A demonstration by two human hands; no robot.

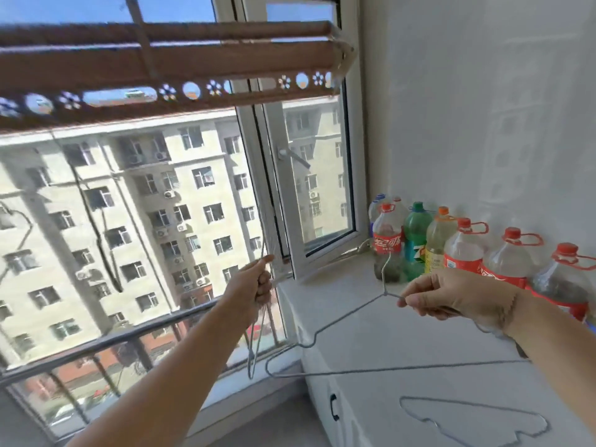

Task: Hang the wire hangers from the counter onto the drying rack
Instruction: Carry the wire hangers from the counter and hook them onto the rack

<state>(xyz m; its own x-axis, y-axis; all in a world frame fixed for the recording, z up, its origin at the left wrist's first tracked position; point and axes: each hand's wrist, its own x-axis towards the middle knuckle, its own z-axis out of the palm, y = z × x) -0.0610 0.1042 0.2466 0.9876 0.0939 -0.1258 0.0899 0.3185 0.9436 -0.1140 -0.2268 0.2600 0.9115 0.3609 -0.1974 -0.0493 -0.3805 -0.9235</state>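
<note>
While the brown drying rack (pixel 167 64) spans the window overhead, the left hand (pixel 259 282) grips a wire hanger (pixel 253 356) that dangles edge-on below its curled fingers. Further right, the right hand (pixel 451 295) pinches a second hanger (pixel 384 293) by its shoulder above the counter (pixel 419 343). On the counter a third hanger (pixel 474 417) lies flat. Bottles (pixel 464 250) line the wall.

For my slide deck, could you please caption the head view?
Left hand grips wire hangers, right hand holds another hanger over the counter, below the drying rack.
</note>
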